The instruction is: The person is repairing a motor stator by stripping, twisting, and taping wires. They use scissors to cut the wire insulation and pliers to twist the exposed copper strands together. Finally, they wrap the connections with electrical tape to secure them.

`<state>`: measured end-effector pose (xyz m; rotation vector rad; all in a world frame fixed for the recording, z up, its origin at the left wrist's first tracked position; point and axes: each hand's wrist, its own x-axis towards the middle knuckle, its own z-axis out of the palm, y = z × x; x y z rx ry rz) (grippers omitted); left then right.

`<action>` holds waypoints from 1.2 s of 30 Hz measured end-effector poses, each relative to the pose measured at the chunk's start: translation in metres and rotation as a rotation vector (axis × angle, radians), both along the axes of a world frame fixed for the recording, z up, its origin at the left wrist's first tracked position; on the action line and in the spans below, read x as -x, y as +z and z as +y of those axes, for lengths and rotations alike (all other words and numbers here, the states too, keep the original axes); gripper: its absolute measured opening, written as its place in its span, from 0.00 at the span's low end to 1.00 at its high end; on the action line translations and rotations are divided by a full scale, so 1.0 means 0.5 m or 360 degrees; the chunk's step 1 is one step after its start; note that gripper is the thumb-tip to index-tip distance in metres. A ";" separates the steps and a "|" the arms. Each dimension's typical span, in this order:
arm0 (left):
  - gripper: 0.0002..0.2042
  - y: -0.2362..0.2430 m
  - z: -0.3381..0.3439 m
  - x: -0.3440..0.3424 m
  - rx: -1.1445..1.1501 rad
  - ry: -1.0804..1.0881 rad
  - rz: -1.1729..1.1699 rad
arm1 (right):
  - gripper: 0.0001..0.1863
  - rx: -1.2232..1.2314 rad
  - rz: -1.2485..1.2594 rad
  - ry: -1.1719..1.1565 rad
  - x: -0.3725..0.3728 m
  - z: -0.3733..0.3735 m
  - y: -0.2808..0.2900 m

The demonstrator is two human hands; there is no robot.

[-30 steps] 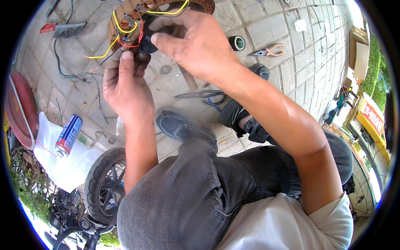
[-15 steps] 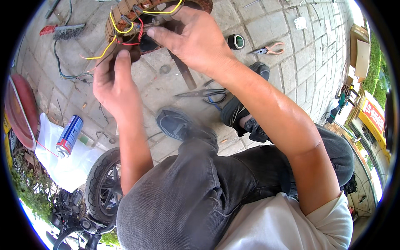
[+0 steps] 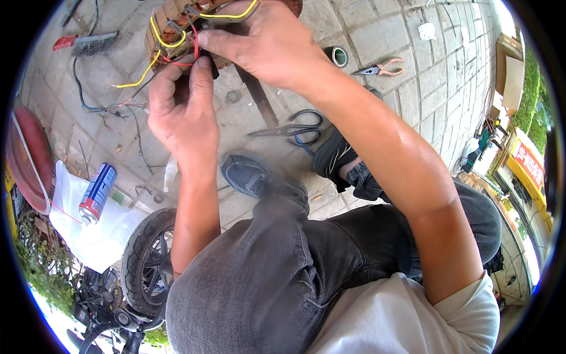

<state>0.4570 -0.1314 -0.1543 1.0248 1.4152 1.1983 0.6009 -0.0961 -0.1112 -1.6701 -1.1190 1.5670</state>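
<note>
A ring-shaped motor stator (image 3: 158, 42) with copper-coloured windings sits at the top of the view, partly cut off by the frame edge. Yellow wires (image 3: 141, 75) and red wires (image 3: 195, 44) come off it. My left hand (image 3: 186, 115) is closed, thumb and finger pinching the red wires low on the stator, beside a small black piece (image 3: 213, 68). My right hand (image 3: 271, 47) reaches over the stator from the right. Its thumb presses at the red wires, and its curled fingers are partly hidden.
Scissors (image 3: 289, 130), pliers (image 3: 380, 68), a tape roll (image 3: 336, 56) and a wire brush (image 3: 88, 43) lie on the paving. At left are a spray can (image 3: 98, 193) on a plastic bag (image 3: 112, 239), a red basin (image 3: 29, 156) and a wheel (image 3: 144, 265).
My left hand has moved up and right, its thumb and finger closing together at the red wires. My right hand has shifted slightly left. The stator has barely moved.
</note>
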 end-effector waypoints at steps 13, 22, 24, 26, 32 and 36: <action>0.08 0.001 0.007 0.009 0.0059 0.0075 -0.0060 | 0.16 -0.0129 -0.0517 0.0093 -0.036 -0.016 -0.022; 0.11 -0.028 -0.004 -0.001 -0.0126 -0.0012 0.0020 | 0.15 -0.0063 -0.0441 -0.0215 -0.007 -0.070 -0.039; 0.11 -0.025 -0.002 0.002 -0.0074 0.0007 -0.0016 | 0.14 -0.0291 -0.0516 -0.0279 0.004 -0.081 -0.026; 0.12 -0.028 -0.002 0.006 -0.0073 0.0023 -0.0047 | 0.13 -0.0771 -0.0615 -0.0242 0.012 -0.071 -0.021; 0.12 -0.018 -0.001 -0.003 -0.0126 0.0026 -0.0124 | 0.09 -0.1352 -0.1014 0.0206 0.014 -0.043 -0.032; 0.11 -0.023 -0.003 0.000 -0.0130 0.0038 -0.0089 | 0.09 -0.1152 -0.0879 0.0112 0.007 -0.044 -0.042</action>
